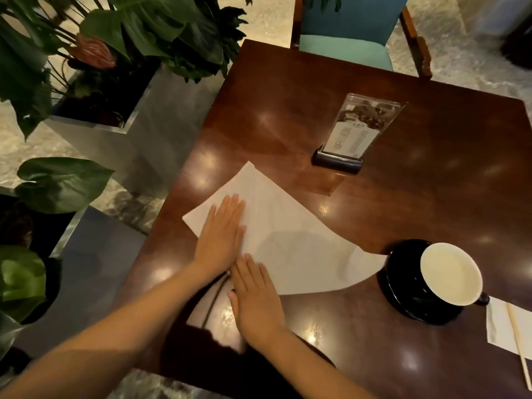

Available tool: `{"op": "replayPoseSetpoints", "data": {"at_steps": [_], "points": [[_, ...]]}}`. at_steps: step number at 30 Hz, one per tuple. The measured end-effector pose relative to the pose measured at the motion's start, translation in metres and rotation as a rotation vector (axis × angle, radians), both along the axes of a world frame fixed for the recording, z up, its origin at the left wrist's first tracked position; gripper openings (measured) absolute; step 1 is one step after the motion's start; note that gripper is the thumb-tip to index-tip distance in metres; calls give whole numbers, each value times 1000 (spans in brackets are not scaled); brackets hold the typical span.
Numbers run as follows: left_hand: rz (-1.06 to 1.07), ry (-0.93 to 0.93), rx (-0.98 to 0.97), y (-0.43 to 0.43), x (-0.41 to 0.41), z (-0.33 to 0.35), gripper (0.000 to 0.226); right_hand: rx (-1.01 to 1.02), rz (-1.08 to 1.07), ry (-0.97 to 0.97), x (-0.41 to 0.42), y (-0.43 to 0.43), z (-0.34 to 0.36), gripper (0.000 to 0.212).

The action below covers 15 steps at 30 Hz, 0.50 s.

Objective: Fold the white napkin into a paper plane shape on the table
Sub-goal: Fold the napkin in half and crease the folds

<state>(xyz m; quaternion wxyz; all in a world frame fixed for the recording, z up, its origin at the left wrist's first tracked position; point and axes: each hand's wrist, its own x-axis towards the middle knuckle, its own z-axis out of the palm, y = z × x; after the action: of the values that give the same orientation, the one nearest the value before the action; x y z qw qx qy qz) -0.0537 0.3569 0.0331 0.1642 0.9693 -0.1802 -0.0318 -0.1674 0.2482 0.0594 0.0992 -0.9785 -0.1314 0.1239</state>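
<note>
- Your white napkin (290, 243) lies flat on the glossy dark worktop (431, 191), left of the black cup (450, 279); its long axis runs from the cup to a far-left corner.
- Your left hand (221, 234) and right hand (256, 298) press it, each grip flat, fingers straight.
- Beyond the cup: menu stand (354, 133), teal chair (345, 33).

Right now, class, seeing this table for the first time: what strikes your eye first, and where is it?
The large white paper napkin lies spread on the glossy dark brown wooden table. The left hand presses flat on its left part; the right hand lies flat just nearer, fingertips on the napkin's edge. At right, a white-lined black cup stands on a black saucer.
</note>
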Motion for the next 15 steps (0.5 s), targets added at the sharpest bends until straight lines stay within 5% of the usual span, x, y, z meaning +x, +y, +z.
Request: {"op": "replayPoseSetpoints", "data": {"at_steps": [5, 15], "points": [[51, 98, 28, 5, -77, -4, 61, 84, 142, 33, -5, -46, -20, 52], [5, 100, 265, 25, -60, -8, 58, -1, 72, 14, 10, -133, -32, 61]]}}
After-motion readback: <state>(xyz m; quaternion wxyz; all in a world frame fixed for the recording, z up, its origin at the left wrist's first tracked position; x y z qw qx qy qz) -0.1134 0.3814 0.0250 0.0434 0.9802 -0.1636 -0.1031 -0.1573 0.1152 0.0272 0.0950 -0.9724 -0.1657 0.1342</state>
